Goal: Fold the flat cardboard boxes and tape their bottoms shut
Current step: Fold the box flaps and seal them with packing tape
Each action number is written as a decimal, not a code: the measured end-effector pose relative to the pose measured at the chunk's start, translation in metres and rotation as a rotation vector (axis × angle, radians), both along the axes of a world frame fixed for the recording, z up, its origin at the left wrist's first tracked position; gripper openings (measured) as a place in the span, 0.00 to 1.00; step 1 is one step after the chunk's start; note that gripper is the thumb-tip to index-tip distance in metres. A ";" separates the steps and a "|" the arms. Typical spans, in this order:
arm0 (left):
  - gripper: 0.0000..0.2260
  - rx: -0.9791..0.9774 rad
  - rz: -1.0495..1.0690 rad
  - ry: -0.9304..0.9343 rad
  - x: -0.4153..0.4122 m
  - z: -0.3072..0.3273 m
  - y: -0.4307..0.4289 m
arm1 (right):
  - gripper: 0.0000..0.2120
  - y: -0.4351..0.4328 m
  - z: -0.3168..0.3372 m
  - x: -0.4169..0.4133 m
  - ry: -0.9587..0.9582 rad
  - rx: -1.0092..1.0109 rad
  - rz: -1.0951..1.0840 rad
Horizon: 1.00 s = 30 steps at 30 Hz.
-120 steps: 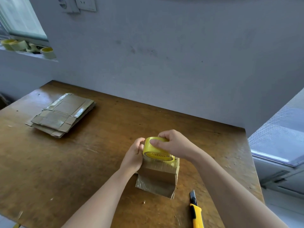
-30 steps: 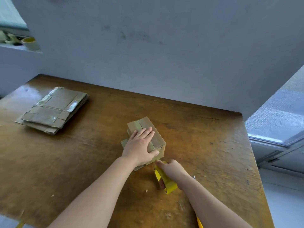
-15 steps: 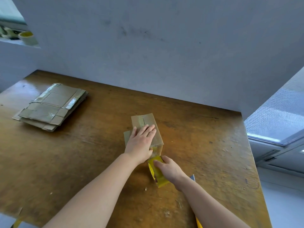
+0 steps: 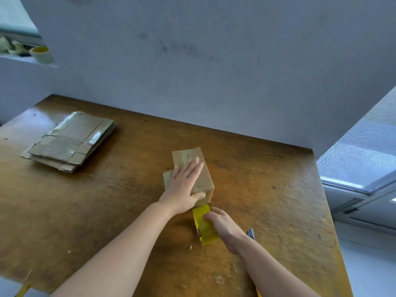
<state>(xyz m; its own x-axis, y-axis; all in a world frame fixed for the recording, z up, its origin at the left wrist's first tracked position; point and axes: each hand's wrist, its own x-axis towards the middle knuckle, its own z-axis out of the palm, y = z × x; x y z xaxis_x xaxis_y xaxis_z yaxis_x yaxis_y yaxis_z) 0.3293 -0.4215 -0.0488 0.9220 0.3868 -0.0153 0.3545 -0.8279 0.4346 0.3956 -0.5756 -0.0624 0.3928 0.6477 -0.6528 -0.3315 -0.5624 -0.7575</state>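
In the head view, a folded cardboard box [image 4: 194, 168] at the table's [image 4: 107, 200] middle was pressed flat by the left hand [image 4: 184, 187], fingers straight. A yellow tape roll [image 4: 204, 225] just beside it was gripped by the right hand [image 4: 225, 228].

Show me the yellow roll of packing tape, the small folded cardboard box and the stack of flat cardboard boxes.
Yellow roll of packing tape [image 4: 207, 233], head view, outer band.
Small folded cardboard box [image 4: 184, 156], head view, top face.
Stack of flat cardboard boxes [image 4: 72, 138], head view, top sheet.
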 end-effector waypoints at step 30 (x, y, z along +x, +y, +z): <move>0.08 -0.997 0.927 -0.275 -0.015 -0.028 -0.057 | 0.31 -0.089 -0.017 0.025 -0.792 -0.875 0.415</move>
